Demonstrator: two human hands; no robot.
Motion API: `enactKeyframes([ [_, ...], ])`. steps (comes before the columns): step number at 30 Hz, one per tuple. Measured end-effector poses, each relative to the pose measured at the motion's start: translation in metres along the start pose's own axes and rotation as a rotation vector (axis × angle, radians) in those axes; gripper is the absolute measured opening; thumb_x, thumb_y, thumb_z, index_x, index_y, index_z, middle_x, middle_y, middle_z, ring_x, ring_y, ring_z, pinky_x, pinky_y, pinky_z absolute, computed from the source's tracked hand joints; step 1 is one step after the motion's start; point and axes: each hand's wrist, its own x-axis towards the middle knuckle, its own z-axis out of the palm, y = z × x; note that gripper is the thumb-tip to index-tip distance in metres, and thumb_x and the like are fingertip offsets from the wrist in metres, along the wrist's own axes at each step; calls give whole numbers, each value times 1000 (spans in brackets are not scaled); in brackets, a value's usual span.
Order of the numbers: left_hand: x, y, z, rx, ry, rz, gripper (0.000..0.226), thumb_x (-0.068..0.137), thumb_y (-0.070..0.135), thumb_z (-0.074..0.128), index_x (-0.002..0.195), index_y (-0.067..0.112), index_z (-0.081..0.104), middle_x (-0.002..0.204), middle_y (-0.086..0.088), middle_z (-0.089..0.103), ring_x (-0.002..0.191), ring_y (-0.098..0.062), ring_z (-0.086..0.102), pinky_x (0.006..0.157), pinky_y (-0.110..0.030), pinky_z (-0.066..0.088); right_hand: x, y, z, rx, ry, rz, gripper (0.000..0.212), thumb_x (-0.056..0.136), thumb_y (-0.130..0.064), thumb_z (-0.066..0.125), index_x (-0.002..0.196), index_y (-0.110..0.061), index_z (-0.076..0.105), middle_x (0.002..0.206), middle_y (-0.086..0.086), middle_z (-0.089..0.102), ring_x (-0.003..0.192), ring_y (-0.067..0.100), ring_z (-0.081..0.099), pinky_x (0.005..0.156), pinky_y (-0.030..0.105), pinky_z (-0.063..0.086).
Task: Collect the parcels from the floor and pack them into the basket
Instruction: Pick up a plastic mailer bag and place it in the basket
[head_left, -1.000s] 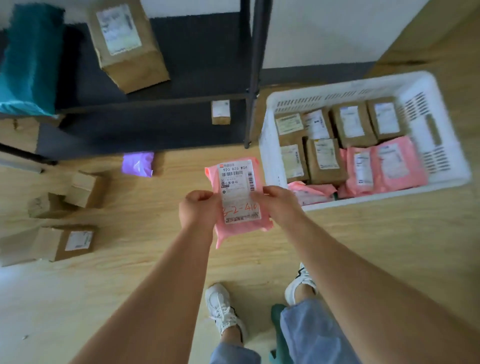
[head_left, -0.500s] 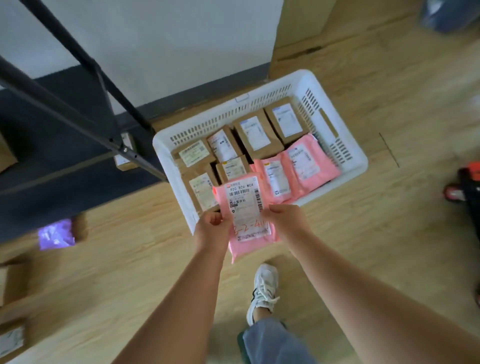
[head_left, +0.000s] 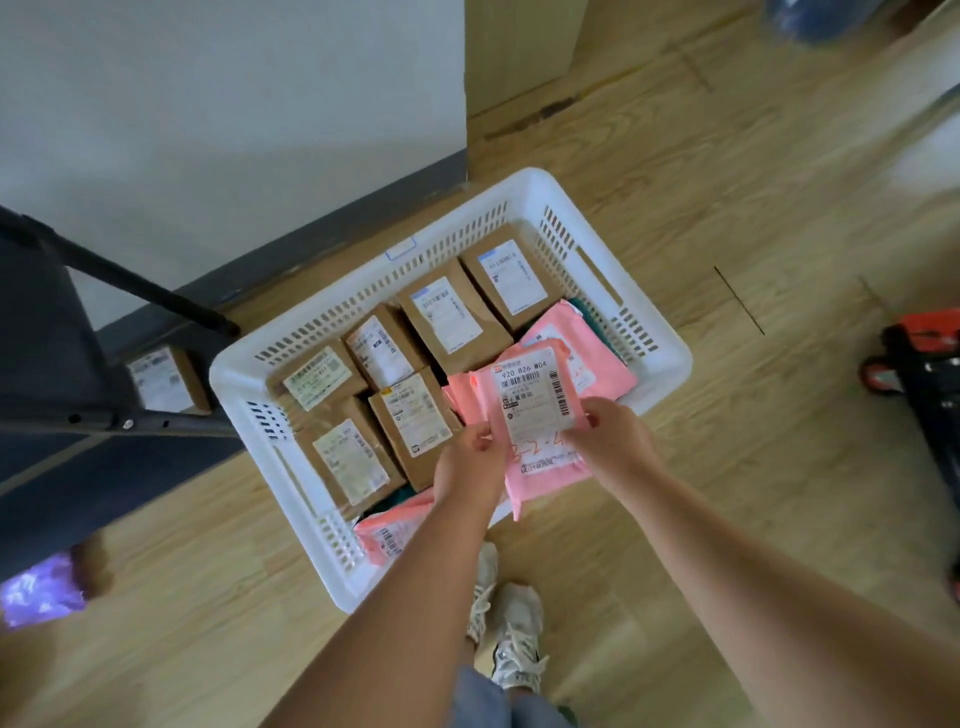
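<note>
A pink mailer parcel (head_left: 535, 410) with a white barcode label hangs over the near edge of the white slotted basket (head_left: 654, 338). My left hand (head_left: 470, 462) pinches its left edge and my right hand (head_left: 610, 441) grips its right side. Inside the basket lie several brown cardboard parcels (head_left: 447, 317) with white labels, and other pink mailers (head_left: 597, 364) at the right. One more pink mailer (head_left: 384, 535) shows at the basket's near left corner.
A purple parcel (head_left: 41, 592) and a brown box (head_left: 166, 379) lie on the wooden floor under the dark metal shelf (head_left: 62, 395) at left. A red and black cart (head_left: 924, 358) stands at the right edge. My shoes (head_left: 511, 634) are just below the basket.
I have stepped closer to the basket, which now fills the middle of the view. Both hands have carried the pink mailer forward over the basket's near edge.
</note>
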Motion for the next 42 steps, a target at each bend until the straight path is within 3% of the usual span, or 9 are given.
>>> enactKeyframes([
  [11,113,16,78,209,-154,110,43,100,9,36,139,23,45,138,5,51,79,-6,54,56,-16,36,139,35,-11,-100,50,-68,43,86,-15,67,127,-19,54,114,-2,64,70,10,60,44,19,42],
  [15,155,-3,105,381,-183,159,55,100,8,30,148,34,34,153,-2,37,119,-25,53,77,-21,46,187,52,-2,-214,88,-128,74,84,-7,66,145,-32,33,115,-13,57,64,3,57,45,19,49],
  [18,171,-20,113,643,-165,204,68,96,1,36,152,36,22,157,0,30,137,-26,39,108,-38,37,208,61,9,-301,88,-187,96,79,-7,62,150,-45,10,122,-8,51,97,18,60,80,39,57],
  [21,174,-28,112,992,-62,286,71,91,-1,46,153,21,20,156,-3,26,140,-24,29,113,-41,31,214,69,19,-592,60,-359,100,85,-13,63,154,-35,-6,158,1,20,144,24,25,117,40,26],
  [25,180,-36,102,1347,-97,307,78,89,3,51,154,26,16,163,-3,-4,149,-29,-8,119,-55,5,211,72,21,-869,126,-548,98,90,-19,62,153,-25,-12,161,4,-10,149,24,-7,122,39,3],
  [30,189,-42,97,1364,-214,210,85,88,-1,55,155,31,13,161,1,-20,147,-27,-20,112,-52,33,206,64,22,-1113,8,-710,77,84,-8,62,148,-21,20,159,8,1,148,31,-7,119,45,-5],
  [34,189,-52,90,1433,-221,200,86,91,4,52,155,34,3,159,-1,-27,146,-28,-22,102,-42,45,208,71,26,-1090,-112,-553,87,82,-6,64,153,-20,15,161,4,-11,148,28,-16,120,43,7],
  [37,188,-60,87,1438,-244,134,88,92,6,49,154,36,-6,156,1,-34,148,-30,-15,106,-41,39,222,74,22,-1012,-135,-440,85,85,1,56,154,-24,12,160,-3,-19,147,23,-18,96,32,47],
  [42,191,-61,90,1464,-247,144,84,95,10,46,154,34,-9,155,-1,-35,149,-35,-3,112,-42,30,240,67,35,-1061,-279,-417,75,90,-1,56,150,-28,22,159,-11,-20,147,20,-19,84,37,53],
])
